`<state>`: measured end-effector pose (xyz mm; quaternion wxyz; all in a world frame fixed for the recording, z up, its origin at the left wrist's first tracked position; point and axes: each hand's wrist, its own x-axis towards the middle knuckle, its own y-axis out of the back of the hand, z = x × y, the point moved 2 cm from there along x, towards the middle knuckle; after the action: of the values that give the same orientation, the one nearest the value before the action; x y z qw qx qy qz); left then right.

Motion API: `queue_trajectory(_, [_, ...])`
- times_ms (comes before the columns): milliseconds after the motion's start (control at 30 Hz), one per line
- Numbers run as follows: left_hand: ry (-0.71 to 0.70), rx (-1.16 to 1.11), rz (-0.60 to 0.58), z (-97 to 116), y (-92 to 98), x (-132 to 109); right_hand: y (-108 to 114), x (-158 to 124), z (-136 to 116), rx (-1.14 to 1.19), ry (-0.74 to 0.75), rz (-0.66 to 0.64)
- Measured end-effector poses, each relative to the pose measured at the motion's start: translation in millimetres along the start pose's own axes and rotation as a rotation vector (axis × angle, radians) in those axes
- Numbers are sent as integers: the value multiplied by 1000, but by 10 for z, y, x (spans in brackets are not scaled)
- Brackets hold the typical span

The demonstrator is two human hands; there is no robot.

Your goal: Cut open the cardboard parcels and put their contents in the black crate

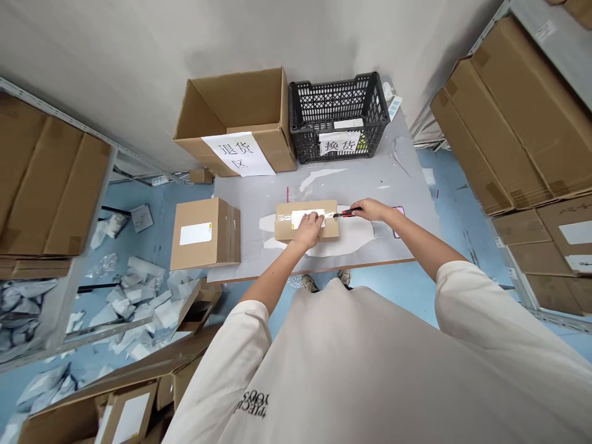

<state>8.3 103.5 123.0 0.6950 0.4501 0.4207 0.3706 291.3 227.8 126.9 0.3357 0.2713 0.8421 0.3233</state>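
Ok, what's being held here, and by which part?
The right hand grips a red-and-black utility knife by its handle. The left hand holds nothing, resting on a cardboard box.

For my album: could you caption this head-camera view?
Left hand pins a taped cardboard box while the right hand holds a red-handled utility knife to its tape.

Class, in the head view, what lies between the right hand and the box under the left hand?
The head view shows a red-and-black box cutter, held in the right hand, its tip at the box's tape.
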Motion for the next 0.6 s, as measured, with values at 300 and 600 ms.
queue_trajectory(300, [35,-66,0,-33,21,-41,-160,35,19,163,-37,-117])
queue_trajectory(600, [4,-137,55,-99,-30,-72,-427,-423,73,576,-200,-119])
